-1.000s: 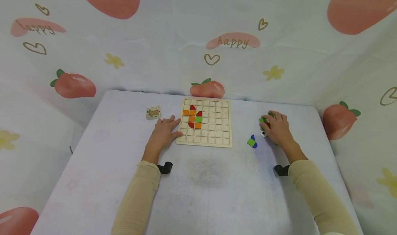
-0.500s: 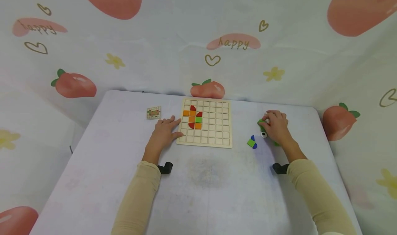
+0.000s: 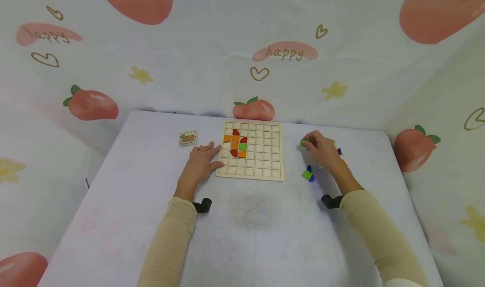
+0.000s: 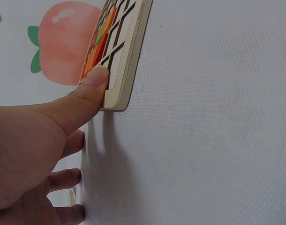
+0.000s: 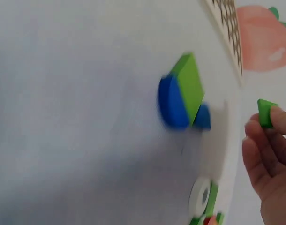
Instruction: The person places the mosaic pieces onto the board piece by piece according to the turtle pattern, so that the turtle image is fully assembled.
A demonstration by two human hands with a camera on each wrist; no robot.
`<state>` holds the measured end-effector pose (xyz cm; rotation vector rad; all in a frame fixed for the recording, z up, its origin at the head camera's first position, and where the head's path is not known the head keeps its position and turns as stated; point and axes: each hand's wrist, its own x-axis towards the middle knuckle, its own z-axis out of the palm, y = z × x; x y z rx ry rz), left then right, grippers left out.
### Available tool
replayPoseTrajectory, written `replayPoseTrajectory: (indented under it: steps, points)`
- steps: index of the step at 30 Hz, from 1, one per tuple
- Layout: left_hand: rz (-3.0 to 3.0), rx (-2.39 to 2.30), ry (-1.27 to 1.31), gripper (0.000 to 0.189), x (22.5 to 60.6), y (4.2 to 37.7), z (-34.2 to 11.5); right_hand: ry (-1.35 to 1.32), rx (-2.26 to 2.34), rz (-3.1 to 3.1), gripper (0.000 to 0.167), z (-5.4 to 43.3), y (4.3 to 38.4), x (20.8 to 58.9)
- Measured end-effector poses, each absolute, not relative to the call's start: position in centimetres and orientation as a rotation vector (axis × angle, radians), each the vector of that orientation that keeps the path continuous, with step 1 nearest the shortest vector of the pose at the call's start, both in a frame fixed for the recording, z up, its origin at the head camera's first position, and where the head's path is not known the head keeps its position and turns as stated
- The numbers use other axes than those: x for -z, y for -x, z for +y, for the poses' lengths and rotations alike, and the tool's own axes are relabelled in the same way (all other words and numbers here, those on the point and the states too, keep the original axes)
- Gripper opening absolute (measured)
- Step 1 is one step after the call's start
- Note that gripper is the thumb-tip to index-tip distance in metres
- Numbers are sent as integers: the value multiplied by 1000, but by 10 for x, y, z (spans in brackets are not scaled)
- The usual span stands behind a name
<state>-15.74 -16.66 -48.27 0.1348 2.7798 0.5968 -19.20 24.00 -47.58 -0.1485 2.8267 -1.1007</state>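
In the head view my left hand (image 3: 201, 163) lies at the left edge of a wooden grid board (image 3: 264, 152). Its thumb (image 4: 89, 86) presses the board's corner rim, and the other fingers are spread on the table. Red, orange and green pieces (image 3: 235, 145) fill several cells on the board's left side. Right of the board, my right hand (image 3: 322, 150) pinches a small green block (image 5: 266, 112) between thumb and fingers, above the table. Below that hand lie a green square block (image 3: 307, 174) and two blue rounded blocks (image 5: 173, 103).
More loose blocks, green, blue and orange (image 3: 344, 163), lie partly hidden behind the right hand. A round white-and-black piece (image 5: 199, 196) shows among them in the right wrist view. A small printed pattern card (image 3: 187, 138) lies left of the board.
My right hand has picked a green block out of the loose pile and moved left with it, towards the board. The left hand has stayed in place.
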Motion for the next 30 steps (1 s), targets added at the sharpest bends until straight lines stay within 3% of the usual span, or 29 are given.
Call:
replayPoseTrajectory:
  steps: [9, 30]
  points:
    - [2785, -598, -125, 75, 486, 158, -166, 214, 1201, 2787, 40, 207, 203, 480]
    - [2787, -610, -124, 75, 487, 159, -167, 463, 1337, 2661, 37, 126, 220, 488]
